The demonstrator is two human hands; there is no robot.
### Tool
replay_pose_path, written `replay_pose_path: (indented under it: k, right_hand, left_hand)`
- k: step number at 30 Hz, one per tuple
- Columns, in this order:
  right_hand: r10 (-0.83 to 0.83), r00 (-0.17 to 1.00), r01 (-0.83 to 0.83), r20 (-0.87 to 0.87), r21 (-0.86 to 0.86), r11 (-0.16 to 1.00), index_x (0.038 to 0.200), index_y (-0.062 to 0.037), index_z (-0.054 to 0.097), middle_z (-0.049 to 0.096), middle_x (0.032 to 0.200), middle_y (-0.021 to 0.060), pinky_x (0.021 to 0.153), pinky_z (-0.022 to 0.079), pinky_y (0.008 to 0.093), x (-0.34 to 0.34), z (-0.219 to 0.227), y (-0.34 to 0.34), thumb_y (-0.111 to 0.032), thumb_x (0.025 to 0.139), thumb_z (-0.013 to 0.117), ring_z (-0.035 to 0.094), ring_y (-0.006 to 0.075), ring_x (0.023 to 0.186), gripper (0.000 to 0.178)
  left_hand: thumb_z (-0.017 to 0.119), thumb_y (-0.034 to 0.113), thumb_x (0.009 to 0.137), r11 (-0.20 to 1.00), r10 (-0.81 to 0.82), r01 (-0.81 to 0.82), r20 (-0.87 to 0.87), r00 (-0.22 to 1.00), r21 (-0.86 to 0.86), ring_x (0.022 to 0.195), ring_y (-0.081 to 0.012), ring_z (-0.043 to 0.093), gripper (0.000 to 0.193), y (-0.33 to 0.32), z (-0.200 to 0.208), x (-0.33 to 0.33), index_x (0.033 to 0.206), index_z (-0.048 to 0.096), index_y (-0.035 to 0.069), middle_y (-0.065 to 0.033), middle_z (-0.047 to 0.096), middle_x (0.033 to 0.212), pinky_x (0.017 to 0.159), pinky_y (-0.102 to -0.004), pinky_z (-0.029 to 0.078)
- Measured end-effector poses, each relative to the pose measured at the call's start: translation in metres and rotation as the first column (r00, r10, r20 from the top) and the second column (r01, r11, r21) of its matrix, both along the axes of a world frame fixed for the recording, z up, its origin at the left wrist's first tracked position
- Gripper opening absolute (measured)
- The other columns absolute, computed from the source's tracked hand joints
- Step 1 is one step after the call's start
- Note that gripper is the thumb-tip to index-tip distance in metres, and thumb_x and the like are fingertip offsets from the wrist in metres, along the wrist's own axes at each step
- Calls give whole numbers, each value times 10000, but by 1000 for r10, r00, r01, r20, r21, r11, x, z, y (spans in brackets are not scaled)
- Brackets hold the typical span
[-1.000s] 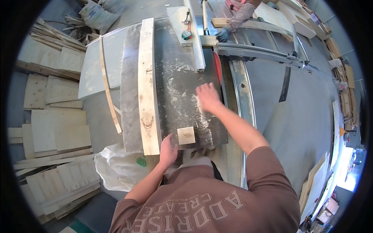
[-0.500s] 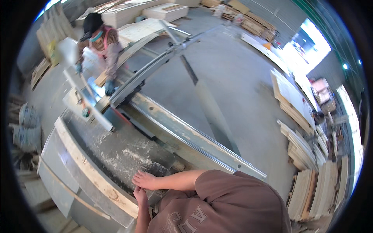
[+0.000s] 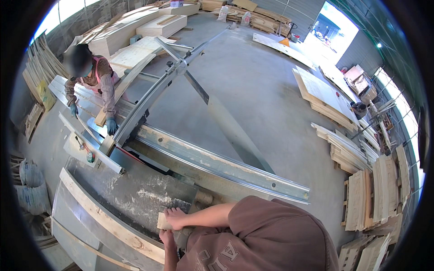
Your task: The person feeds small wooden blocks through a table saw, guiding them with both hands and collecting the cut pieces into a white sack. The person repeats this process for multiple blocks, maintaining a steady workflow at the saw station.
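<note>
A small pale wooden block (image 3: pixel 163 222) sits at the near end of the grey, sawdust-dusted machine table (image 3: pixel 131 185). My right hand (image 3: pixel 175 218) reaches in from the right, its fingers bent over the block's right side. Just below, my left hand (image 3: pixel 167 237) is closed at the block's lower edge, with its fingertips partly hidden. Along the table's left side runs a long pale timber board (image 3: pixel 106 210), close to my hands but not held.
Across the machine, a co-worker (image 3: pixel 96 77) in gloves handles a thin strip by the metal fence (image 3: pixel 92 144). A sliding rail (image 3: pixel 221 165) and slanted support arm (image 3: pixel 226 119) extend rightward. Stacked boards (image 3: pixel 361 198) stand at right; a tape measure (image 3: pixel 90 156) lies near the fence.
The pale block now shows between my hands, where it was hidden before. My view has swung. The co-worker has straightened somewhat, and the strip by the fence sits differently.
</note>
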State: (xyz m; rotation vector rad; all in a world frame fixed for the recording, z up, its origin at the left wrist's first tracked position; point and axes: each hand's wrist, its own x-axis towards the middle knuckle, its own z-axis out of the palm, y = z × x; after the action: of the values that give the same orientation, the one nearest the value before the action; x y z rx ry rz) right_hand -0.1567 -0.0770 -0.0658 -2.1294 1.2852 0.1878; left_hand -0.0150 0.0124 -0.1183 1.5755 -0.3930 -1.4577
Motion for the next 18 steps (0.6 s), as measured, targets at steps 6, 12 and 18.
replay_pose_path:
  k: [6,12,18]
  right_hand:
    - [523,842,-442,-130,-721,533,1489,-44,541,626,1385,127,1043,460,429,1,-14,-31,-296,793,827,605,307,1263,794]
    - [529,812,-571,-247,-525,632,1280,-94,684,680,1330,71,1039,458,412,17,-47,-39,-272,941,679,595,234,1313,384]
    - [518,822,-551,-237,-559,619,1288,-86,688,675,1324,60,1025,473,398,9,-38,-30,-280,895,746,606,235,1281,442]
  left_hand:
    - [665,-87,849,994,-77,87,141,987,-66,1056,-207,690,483,-1,-1,-1,1330,625,-64,-112,711,1235,912,-327,541]
    - [802,19,804,978,-174,199,281,944,-62,1218,-276,674,643,-4,12,-7,1392,570,-102,-184,683,1344,1046,-389,528]
    - [936,308,712,914,-309,381,850,426,141,1474,-442,459,1057,-2,36,-15,1538,407,-86,-275,468,1593,1204,-525,411]
